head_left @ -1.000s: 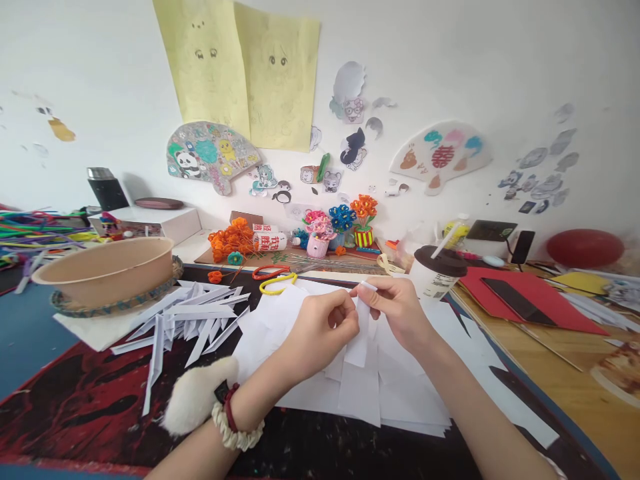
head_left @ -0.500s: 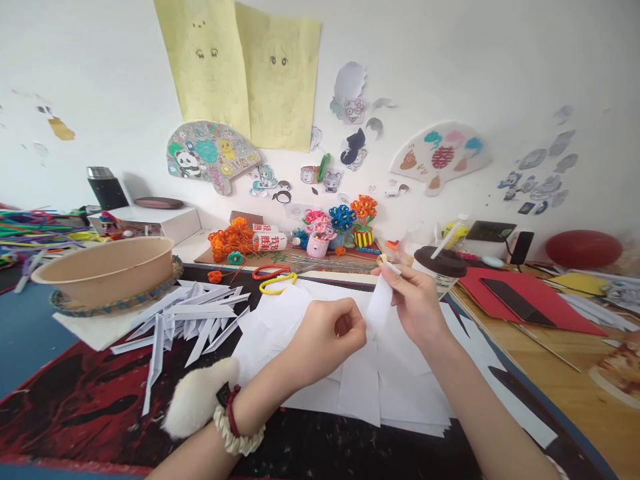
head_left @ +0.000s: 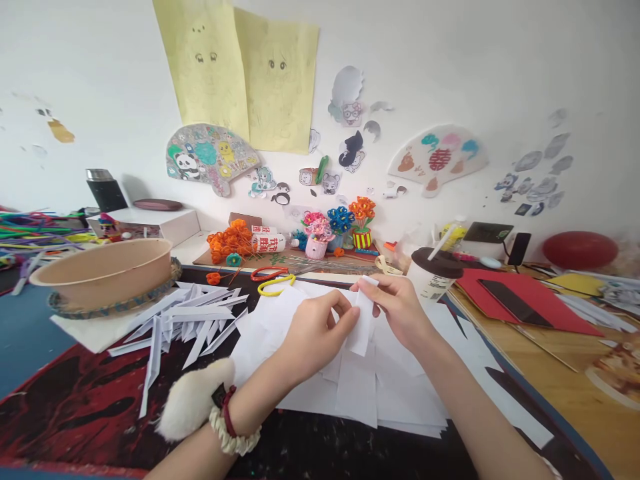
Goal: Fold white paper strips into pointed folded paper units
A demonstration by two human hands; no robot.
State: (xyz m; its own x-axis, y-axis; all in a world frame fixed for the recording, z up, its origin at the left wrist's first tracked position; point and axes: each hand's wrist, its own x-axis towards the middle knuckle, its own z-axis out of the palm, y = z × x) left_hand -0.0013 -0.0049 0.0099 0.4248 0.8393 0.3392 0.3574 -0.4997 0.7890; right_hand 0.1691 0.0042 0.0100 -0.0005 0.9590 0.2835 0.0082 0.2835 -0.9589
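Observation:
A folded strip of white paper [head_left: 363, 325] is held up between both hands. My left hand [head_left: 319, 328] pinches its left edge between thumb and fingers, and my right hand [head_left: 397, 308] grips its upper end. Beneath them spreads a layer of loose white paper sheets [head_left: 405, 400]. To the left, a heap of folded white strips [head_left: 195, 312] lies on the dark red and black mat [head_left: 75, 400]. A cream scrunchie and a dark red band circle my left wrist, beside a fluffy white thing [head_left: 195, 399].
A beige basin [head_left: 105, 270] stands at the left. Behind the papers are a yellow loop [head_left: 276, 285], orange flowers [head_left: 230, 241] and small flower pots [head_left: 316, 249]. A lidded cup [head_left: 434, 272] stands close behind my right hand, with a red folder [head_left: 565, 313] farther right.
My right hand has moved down and left, nearer my left hand. My left hand now grips the strip too, which has become more fully visible.

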